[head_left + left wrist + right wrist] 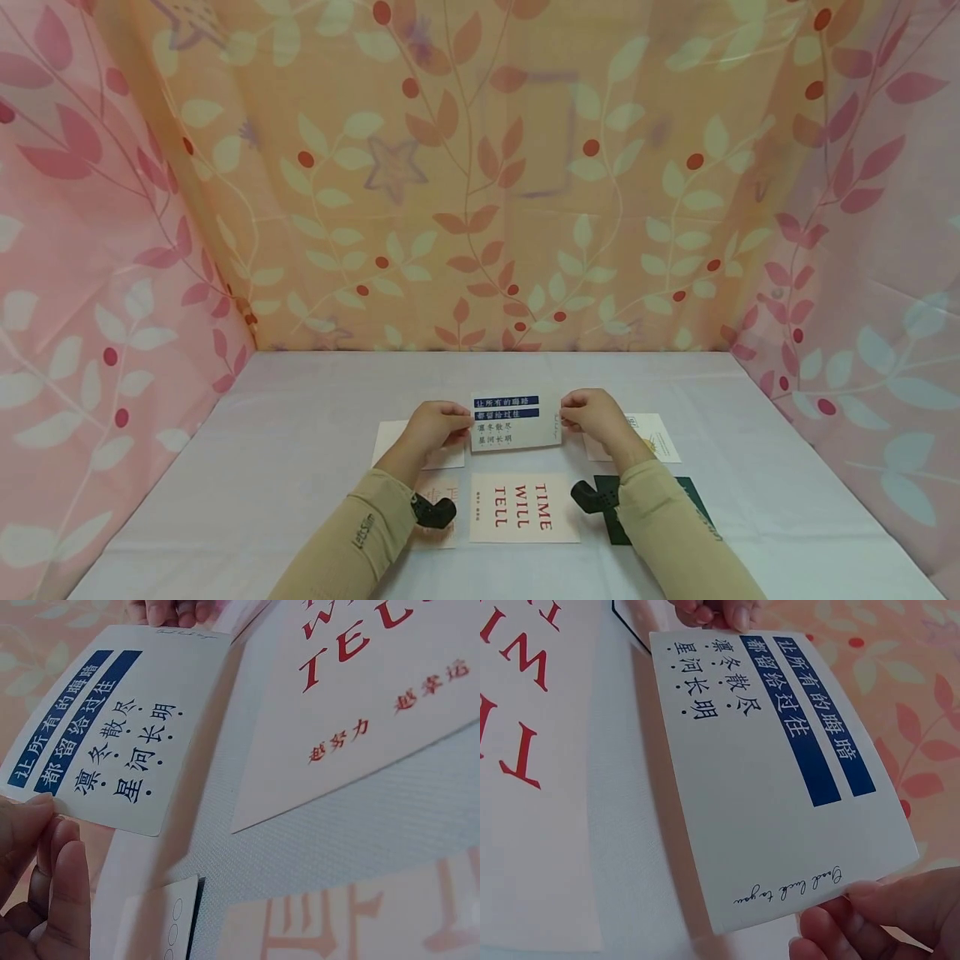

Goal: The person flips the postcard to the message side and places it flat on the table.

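**Both Hands on the Blue-Barred Card point(528, 433)**

My left hand point(431, 427) pinches its left edge between thumb and fingers, and my right hand point(602, 419) pinches the right edge, so both are clamped on it from opposite sides. I hold it tilted, slightly bowed, printed face toward me, at the white tablecloth point(300, 408) (whether its lower edge touches the cloth, I cannot tell). Two blue bars with white characters sit above two lines of dark characters; small script, "Good luck to you", runs along the right end.

Just nearer me lies the TIME WILL TELL card point(525, 508), its red letters turned sideways. My left hand partly covers a pale card point(388, 435), and my left sleeve point(360, 533) a peach card point(438, 536). Over on the right, a white card with a yellow patch point(662, 435) and a dark green card point(615, 531) are partly hidden by my right arm.
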A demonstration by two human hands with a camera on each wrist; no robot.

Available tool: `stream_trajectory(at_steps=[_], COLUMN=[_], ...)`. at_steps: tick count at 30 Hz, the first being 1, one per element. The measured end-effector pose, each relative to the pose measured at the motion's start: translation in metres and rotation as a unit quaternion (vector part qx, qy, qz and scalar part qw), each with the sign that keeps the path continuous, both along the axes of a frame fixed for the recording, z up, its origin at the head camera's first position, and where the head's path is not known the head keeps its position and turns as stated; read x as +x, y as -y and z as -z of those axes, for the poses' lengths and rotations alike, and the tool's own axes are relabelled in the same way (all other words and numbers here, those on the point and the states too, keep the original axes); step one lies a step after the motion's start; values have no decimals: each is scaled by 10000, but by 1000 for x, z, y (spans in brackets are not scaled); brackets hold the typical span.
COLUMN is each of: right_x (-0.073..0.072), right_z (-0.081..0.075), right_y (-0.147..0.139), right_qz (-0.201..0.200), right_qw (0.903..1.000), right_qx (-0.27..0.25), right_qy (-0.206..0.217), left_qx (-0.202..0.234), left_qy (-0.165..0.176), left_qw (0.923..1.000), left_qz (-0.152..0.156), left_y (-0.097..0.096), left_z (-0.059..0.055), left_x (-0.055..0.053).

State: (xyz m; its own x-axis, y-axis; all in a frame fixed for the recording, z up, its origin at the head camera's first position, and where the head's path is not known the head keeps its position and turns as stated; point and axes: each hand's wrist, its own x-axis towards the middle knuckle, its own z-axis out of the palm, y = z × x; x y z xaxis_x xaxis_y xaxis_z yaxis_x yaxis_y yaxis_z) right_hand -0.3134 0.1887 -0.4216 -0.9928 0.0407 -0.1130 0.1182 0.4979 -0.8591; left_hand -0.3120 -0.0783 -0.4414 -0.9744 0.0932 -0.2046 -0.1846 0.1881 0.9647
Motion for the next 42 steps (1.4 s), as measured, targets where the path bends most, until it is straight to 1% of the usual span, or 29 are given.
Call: stream_trajectory(at_steps=[5,13,18,21,29,32,37,42], right_x=[0,-1,-1,-1,0,0,2,3], right_z=[-1,-2,-4,-5,-3,-3,-4,-5], right_y=[-1,-4,-6,-7,-5,-5,-5,-6], right_qz=[-2,47,56,-14,-261,-374,-385,-561], right_qw=[10000,9999,9999,9999,9979,9974,9975,9967], right_qx=[17,61,59,-31,-569,-594,-569,-581], right_qy=[-16,71,124,119,179,174,136,57], left_qx=[50,198,266,237,261,288,353,360], left_qy=[19,23,17,44,110,85,134,146], left_qw=[10000,9997,9996,9996,9996,9995,9992,9992], left_qz=[-24,109,111,118,81,93,124,123], left_y=[-1,0,0,1,3,5,6,5], left_z=[-1,-1,-1,-1,-1,-1,-4,-5], left_x=[-1,-3,-4,-4,-3,-3,-1,0])
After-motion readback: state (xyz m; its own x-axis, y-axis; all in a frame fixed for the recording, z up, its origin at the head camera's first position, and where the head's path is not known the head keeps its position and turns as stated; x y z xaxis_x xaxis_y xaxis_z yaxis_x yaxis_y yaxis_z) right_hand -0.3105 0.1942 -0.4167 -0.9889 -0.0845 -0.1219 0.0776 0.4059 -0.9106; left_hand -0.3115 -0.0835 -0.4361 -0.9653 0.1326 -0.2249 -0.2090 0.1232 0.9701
